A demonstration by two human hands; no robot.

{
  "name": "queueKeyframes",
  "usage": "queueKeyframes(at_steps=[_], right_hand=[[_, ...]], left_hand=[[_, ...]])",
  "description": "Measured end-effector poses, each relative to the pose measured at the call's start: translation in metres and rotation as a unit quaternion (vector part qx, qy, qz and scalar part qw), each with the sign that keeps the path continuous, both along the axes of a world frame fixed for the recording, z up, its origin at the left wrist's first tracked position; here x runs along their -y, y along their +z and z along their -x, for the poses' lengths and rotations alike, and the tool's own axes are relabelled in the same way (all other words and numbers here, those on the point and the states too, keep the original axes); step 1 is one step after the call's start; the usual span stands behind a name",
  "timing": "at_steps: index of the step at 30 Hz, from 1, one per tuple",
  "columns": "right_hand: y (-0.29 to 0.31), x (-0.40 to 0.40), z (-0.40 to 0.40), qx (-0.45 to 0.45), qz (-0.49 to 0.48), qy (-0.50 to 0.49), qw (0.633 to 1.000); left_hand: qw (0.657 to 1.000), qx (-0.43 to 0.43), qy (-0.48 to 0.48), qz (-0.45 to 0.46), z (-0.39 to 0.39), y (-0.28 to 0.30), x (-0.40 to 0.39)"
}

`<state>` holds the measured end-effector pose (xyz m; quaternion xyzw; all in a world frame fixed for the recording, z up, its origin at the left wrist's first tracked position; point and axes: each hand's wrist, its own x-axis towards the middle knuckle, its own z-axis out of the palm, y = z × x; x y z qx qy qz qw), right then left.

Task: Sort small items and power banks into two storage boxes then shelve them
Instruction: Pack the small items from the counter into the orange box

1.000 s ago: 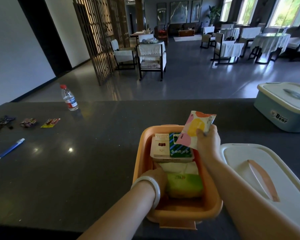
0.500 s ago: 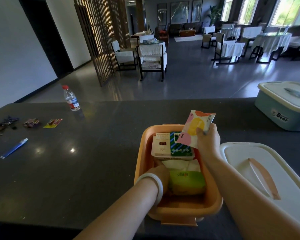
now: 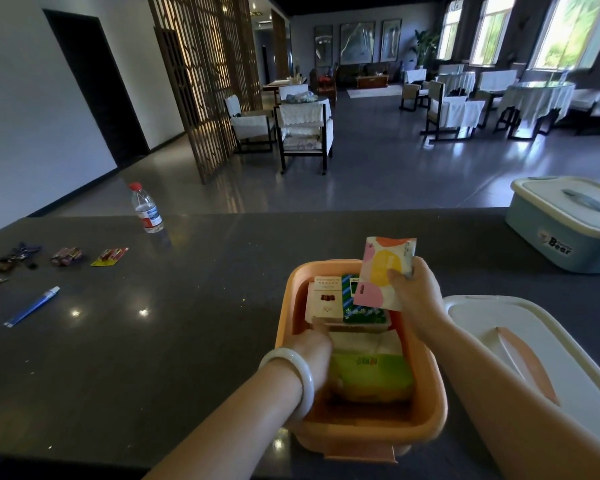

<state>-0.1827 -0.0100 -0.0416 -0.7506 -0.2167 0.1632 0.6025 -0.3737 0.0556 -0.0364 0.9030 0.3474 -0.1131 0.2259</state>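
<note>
An open orange storage box (image 3: 284, 306) stands on the dark counter in front of me. Inside lie a beige carton (image 3: 326, 299), a green striped carton (image 3: 361, 311), a white soft pack (image 3: 364, 341) and a green pack (image 3: 371, 372). My right hand (image 3: 416, 292) pinches a pink, yellow and orange packet (image 3: 381, 271) above the box's far right corner. My left hand (image 3: 312, 351), with a pale bangle on the wrist, reaches into the box along its left wall, by the beige carton's near edge. Its fingers are mostly hidden.
The box's white lid (image 3: 482, 327) lies to the right. A closed blue-green box (image 3: 568, 233) sits at the far right. On the left of the counter are a water bottle (image 3: 147, 209), a blue tube (image 3: 32, 306), a yellow battery card (image 3: 110, 256) and small wrapped items (image 3: 66, 254).
My left hand has crept forward inside the box, from beside the green pack to the beige carton's near edge. The right hand keeps the packet in about the same place.
</note>
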Motion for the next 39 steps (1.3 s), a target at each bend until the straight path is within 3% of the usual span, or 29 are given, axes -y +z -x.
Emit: queueKeyframes(at_steps=[5,10,14,16,19,23,27,32,39], right_hand=[[0.021,0.013,0.010,0.030,0.086,0.201,0.975],[0.033,0.027,0.011,0.080,0.255,0.402,0.876],[0.027,0.026,0.010,0.010,0.242,0.451,0.859],[0.023,0.024,0.010,-0.003,0.235,0.453,0.860],[0.016,0.019,0.009,0.071,0.253,0.416,0.871],[0.003,0.018,-0.001,0.176,0.174,0.265,0.932],[-0.014,0.022,-0.007,0.223,0.120,0.167,0.953],[-0.030,0.025,-0.004,0.210,0.060,0.147,0.965],[-0.032,0.025,-0.004,0.229,0.076,0.154,0.958]], left_hand=[[0.998,0.056,0.008,0.016,0.010,0.030,-0.021],[0.984,0.146,0.006,0.098,0.014,0.045,-0.043],[0.978,0.181,0.008,0.107,0.002,0.034,-0.038],[0.972,0.205,0.036,0.105,-0.006,0.020,-0.032],[0.957,0.232,0.112,0.134,-0.013,0.001,-0.025],[0.941,0.214,0.195,0.176,-0.017,-0.019,-0.019],[0.933,0.201,0.239,0.180,-0.022,-0.030,-0.015],[0.895,0.220,0.321,0.220,-0.027,-0.038,-0.011],[0.863,0.242,0.352,0.268,-0.027,-0.040,-0.009]])
